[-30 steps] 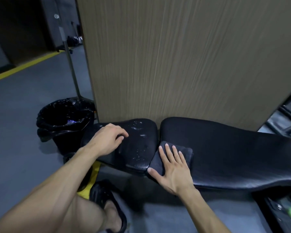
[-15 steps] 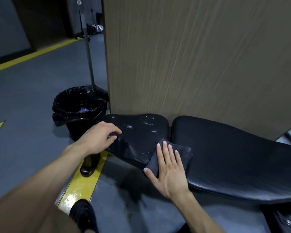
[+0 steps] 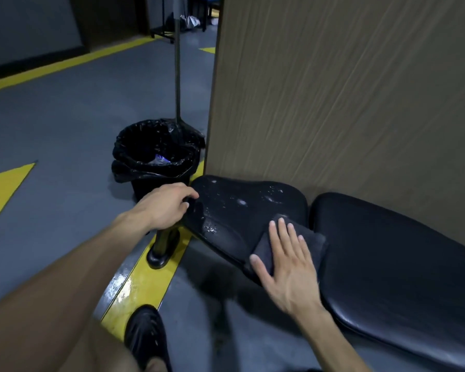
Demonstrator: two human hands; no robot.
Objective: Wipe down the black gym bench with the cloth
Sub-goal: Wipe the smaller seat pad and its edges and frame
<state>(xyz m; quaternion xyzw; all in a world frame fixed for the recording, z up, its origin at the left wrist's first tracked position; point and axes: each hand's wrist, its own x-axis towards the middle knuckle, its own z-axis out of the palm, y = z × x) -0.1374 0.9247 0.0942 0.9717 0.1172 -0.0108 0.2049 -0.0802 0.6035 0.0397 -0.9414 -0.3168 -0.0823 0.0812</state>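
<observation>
- Cloth [image 3: 310, 238] lies on the black bench [image 3: 387, 253] at the gap between its two pads.
- Right hand [image 3: 287, 260] presses it flat, fingers straight.
- Left hand [image 3: 164, 206] grips the wet seat pad's end.

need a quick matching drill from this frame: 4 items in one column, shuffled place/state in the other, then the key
Items
1. cloth
2. left hand
3. bin
4. seat pad

Places/states
A. lined with a black bag, on the floor by the wood panel
B. speckled with wet droplets
C. pressed flat under the right hand
D. fingers curled over the bench's end edge

Pairs: 1-C, 2-D, 3-A, 4-B
</observation>
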